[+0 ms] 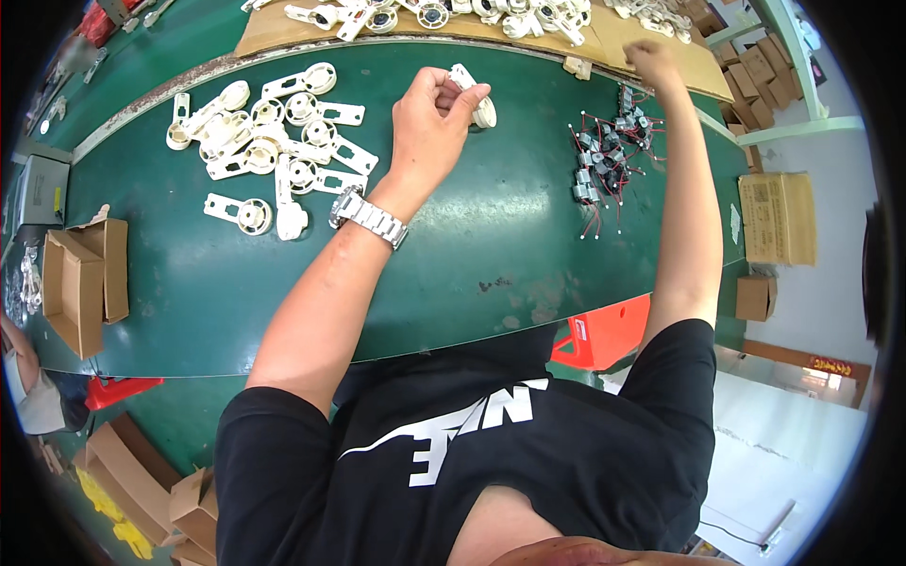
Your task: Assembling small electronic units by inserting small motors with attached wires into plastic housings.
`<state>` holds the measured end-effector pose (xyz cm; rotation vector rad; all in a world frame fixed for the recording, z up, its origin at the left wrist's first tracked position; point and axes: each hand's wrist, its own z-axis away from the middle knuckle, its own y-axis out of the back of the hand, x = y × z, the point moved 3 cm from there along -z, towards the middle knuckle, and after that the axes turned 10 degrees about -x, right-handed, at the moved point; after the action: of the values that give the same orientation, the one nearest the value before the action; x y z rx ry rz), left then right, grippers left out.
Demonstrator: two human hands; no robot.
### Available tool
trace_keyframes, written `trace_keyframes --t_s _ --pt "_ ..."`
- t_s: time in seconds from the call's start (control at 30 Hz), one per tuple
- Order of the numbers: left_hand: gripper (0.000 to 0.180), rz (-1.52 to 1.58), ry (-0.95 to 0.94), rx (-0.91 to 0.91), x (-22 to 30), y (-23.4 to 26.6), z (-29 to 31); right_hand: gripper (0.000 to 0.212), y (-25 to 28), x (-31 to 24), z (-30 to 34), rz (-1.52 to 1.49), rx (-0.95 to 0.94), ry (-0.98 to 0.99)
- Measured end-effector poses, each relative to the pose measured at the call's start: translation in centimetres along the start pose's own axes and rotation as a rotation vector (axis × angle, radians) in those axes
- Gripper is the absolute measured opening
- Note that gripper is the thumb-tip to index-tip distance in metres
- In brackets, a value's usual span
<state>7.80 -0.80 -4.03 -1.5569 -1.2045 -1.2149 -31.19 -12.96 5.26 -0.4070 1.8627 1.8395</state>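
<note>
My left hand (429, 118), wearing a metal watch (370, 219) at the wrist, pinches a white plastic housing (483, 110) with a rounded end, held over the green table. Left of it lies a loose heap of similar white housings (253, 137), with round cups and flat slotted arms. My right arm reaches far forward. Its hand (653, 64) is curled closed above the edge of a cardboard sheet, and whatever its fingers hold is hidden. Just below that hand, a cluster of small grey motors (587, 165) with thin red and black wires sits on the table.
More white parts (434, 15) cover the cardboard sheet (283, 34) along the far side. An opened cardboard box (115, 274) stands at the table's left end. A red stool (609, 335) is under the near edge. Another person's arm (19, 344) shows at far left.
</note>
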Motion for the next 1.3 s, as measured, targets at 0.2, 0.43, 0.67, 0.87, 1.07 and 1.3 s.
trace_keyframes --t_s 0.2,0.43,0.67,0.87,1.07,1.3 --pt "0.029 -0.004 -0.017 0.019 -0.7 -0.3 -0.2 0.078 -3.9 7.4 1.1 0.612 -0.133 -0.271" --pt "0.031 0.012 -0.027 0.049 -0.9 0.2 -0.1 0.041 -6.5 2.3 7.7 0.355 -0.182 -0.111" --pt "0.029 0.086 -0.037 0.048 -0.8 -0.3 -0.2 0.073 -5.7 -2.3 14.5 0.328 0.009 0.216" --pt "0.028 0.085 -0.040 0.040 -0.8 -0.3 -0.2 0.078 -3.4 -3.0 16.0 -0.051 0.151 0.204" --pt "0.024 0.136 -0.039 0.015 -0.3 -0.1 -0.2 0.053 -4.3 -7.6 16.9 -0.302 0.057 0.196" --pt "0.022 0.388 -0.033 -0.001 -0.5 0.7 -0.5 0.022 -10.9 -13.0 16.1 -0.368 -0.086 0.569"
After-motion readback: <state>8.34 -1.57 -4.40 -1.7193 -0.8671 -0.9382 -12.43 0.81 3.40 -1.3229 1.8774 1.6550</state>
